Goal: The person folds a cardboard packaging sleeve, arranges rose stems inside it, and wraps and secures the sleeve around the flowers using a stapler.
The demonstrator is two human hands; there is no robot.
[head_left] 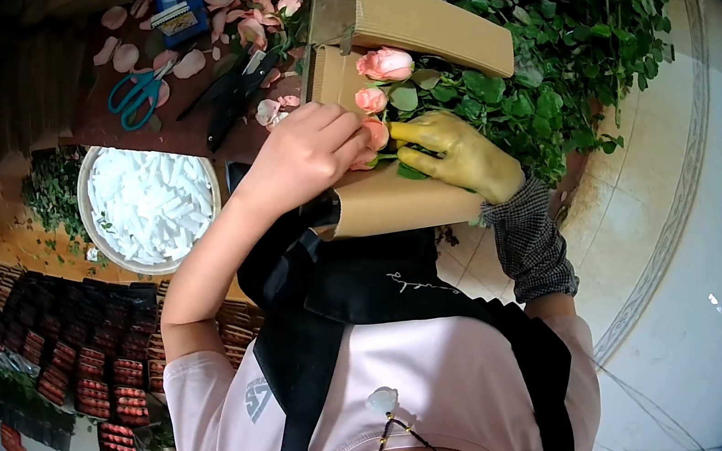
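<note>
Right in the middle of it: held the pink rose [377, 134] in the curled left hand [310, 152], bare, closed on the bloom, fingertips partly hidden. Just across from it, reached in with the right hand [460, 153], yellow-gloved, thumb and forefinger apart beside the same bloom and a green stem [385, 156]; could not tell that grip as closed or open. Had the rose low in a row, over the corrugated cardboard [408, 200], with another rose [370, 100] next up and a larger rose [385, 64] beyond, close to the upper cardboard flap [435, 30]. Saw leafy green stems [577, 57] spread off to the right, beyond the glove. And over to the left, spotted teal-handled scissors [138, 95] near a black tool [237, 95], loose pink petals [189, 63] around, and a round bowl [89, 217] full of small white pieces [150, 200].
</note>
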